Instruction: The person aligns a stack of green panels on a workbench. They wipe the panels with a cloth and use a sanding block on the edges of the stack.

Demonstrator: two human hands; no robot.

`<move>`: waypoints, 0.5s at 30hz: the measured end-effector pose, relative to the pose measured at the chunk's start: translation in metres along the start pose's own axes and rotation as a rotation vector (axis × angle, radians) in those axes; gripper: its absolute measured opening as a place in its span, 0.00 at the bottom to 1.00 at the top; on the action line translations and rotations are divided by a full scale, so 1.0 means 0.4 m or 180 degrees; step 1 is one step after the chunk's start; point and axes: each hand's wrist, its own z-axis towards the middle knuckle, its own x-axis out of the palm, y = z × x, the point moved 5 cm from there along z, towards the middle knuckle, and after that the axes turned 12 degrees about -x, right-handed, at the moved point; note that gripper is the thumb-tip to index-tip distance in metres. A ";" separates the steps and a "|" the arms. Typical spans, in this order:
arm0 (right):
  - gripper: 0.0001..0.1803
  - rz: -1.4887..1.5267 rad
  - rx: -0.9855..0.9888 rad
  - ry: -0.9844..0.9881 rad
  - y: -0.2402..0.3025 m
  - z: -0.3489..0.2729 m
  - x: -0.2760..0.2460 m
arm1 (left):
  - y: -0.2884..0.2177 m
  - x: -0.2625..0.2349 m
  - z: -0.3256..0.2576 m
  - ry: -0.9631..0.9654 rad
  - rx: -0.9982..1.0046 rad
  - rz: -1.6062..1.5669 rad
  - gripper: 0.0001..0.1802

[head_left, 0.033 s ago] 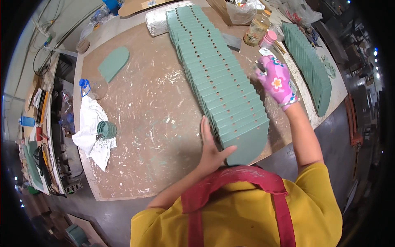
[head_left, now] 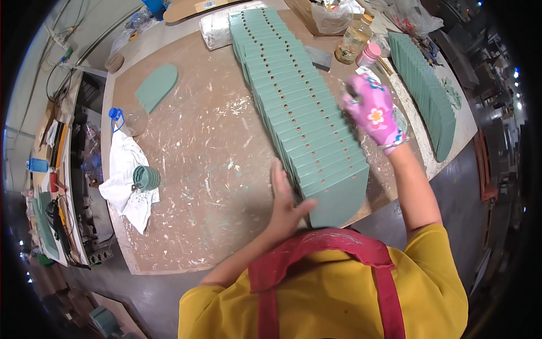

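A long overlapping row of green rounded panels (head_left: 307,124), with two lines of small holes, runs from the far middle of the table toward me. My left hand (head_left: 287,206) is bare and open at the near left edge of the row, fingers apart and thumb toward the nearest panel; whether it touches is hard to tell. To the right of the row is my right hand (head_left: 371,110), in a pink flowered glove. Its fingers are curled closed, and anything inside them is hidden. A second row of green panels (head_left: 423,96) lies farther right.
One green panel (head_left: 157,86) lies at the far left. Near it are a clear jug (head_left: 132,121), a white cloth (head_left: 125,181) and a green ribbed container (head_left: 147,178). A bottle (head_left: 354,40) and a pink-lidded jar (head_left: 369,53) stand at the back right.
My left hand has shifted slightly left, away from the panel row's edge. My right hand has moved a little left, toward the row. The panels look unmoved.
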 end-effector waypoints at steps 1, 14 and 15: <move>0.09 0.0124 -0.0208 -0.0109 0.057 0.027 -0.002 | -0.076 -0.011 0.005 -0.0054 -0.0346 -0.0039 0.58; 0.09 0.0878 -0.1100 -0.0174 0.220 0.109 0.045 | -0.048 -0.108 0.200 0.0076 -0.0351 -0.0675 0.52; 0.11 0.0693 -0.1477 -0.0365 0.272 0.106 0.059 | -0.053 -0.100 0.208 0.0123 -0.0336 -0.0684 0.52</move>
